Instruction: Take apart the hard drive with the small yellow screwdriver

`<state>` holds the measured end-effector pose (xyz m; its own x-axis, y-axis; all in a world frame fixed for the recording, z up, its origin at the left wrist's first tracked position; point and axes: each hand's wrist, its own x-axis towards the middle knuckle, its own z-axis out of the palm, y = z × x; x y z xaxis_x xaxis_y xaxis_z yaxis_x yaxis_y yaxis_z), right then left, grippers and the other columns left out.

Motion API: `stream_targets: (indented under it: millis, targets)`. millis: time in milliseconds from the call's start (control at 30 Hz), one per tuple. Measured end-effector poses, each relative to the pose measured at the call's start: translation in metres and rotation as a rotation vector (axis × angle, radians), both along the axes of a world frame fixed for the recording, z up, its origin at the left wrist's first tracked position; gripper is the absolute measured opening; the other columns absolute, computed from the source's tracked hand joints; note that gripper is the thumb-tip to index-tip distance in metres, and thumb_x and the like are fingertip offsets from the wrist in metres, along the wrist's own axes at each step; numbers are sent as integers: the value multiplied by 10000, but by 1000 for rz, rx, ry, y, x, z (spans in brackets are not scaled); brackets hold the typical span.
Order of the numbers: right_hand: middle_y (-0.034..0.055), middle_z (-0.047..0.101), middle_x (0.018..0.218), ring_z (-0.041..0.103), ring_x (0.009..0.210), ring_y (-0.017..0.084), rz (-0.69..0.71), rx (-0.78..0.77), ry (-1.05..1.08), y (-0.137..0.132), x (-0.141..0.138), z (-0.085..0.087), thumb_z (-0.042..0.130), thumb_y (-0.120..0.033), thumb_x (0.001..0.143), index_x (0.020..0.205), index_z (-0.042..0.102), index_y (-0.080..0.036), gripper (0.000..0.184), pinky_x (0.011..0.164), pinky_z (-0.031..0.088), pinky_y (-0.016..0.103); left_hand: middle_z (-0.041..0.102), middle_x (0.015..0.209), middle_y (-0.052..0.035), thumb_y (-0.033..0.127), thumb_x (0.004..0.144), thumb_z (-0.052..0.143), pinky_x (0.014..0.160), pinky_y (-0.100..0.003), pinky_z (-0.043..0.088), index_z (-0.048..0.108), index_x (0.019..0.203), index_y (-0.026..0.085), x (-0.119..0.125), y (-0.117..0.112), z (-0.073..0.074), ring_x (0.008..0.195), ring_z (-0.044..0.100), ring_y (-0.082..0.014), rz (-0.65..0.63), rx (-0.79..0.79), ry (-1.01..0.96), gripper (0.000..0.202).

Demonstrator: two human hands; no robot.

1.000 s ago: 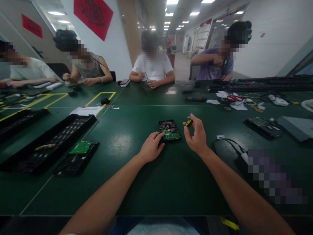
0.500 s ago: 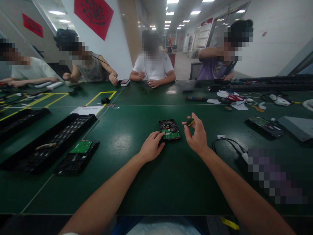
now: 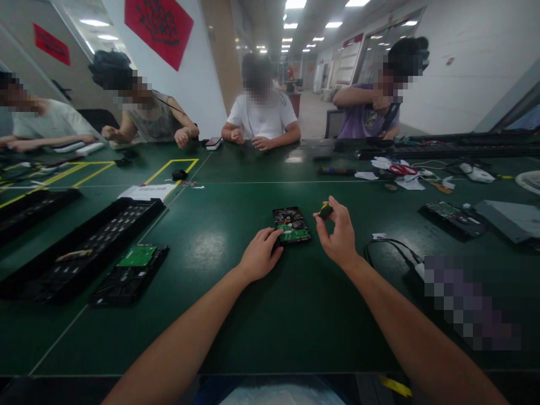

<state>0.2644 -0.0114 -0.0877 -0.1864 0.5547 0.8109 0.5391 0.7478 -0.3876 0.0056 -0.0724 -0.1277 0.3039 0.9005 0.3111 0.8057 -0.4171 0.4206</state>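
A hard drive (image 3: 291, 218) lies flat on the green table, with its green circuit board facing up at the near end. My left hand (image 3: 262, 254) grips its near left edge, a fingertip resting on the board and the thumb by the corner. Just right of the drive, and apart from it, my right hand (image 3: 338, 233) is raised. Its thumb and fingers pinch a short yellow-and-black screwdriver (image 3: 325, 210); I cannot make out the tip.
Left of me lie another hard drive (image 3: 131, 273) and a long black tray (image 3: 80, 247). To the right are a dark drive-like unit (image 3: 452, 219), a grey box (image 3: 508, 220) and a black cable (image 3: 394, 242). Several people sit across the table (image 3: 236, 332).
The view has shifted slightly. The screwdriver has turned a little in my right hand, showing more of its yellow. My left hand stays on the hard drive.
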Motion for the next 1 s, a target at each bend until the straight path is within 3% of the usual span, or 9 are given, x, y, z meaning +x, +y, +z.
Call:
stream_targets:
  millis: [133,333,533,733,1000]
  targets:
    - [112,553,1276,625,1038,249,-8,21,-15,-2,0,1,644,-285,987,1603,346,-330,686,819,651,439,542,1479,-152,295,987,574,1177,-521,436,461,1520,227,0,0,0,1422,476,-310,-4,-2,1,549]
    - [137,520,1387,662,1088,253,51,-10,-5,-2,-1,0,552,-221,1020,1629,277,-324,677,980,609,528,540,1471,-160,307,1003,558,1186,-497,430,467,1521,200,0,-1,2,1416,476,-305,-2,4,10,537]
    - [138,534,1353,609,1139,289,-31,32,-8,2,1,-3,647,-287,976,1612,326,-308,712,869,648,480,537,1473,-154,306,997,565,1186,-506,429,463,1519,210,0,0,1,1427,467,-308,-2,1,12,541]
    - [147,527,1367,631,1136,274,-26,26,-22,-3,-2,-1,561,-229,1001,1635,275,-291,699,961,621,519,535,1477,-145,309,1002,554,1184,-509,434,457,1524,221,0,0,0,1426,468,-305,-4,2,11,537]
    - [128,529,1354,627,1099,270,-48,50,-16,0,1,-1,657,-276,967,1600,338,-324,710,814,673,454,536,1482,-147,308,1004,552,1188,-516,428,457,1528,223,-1,-1,1,1432,464,-304,-1,9,10,539]
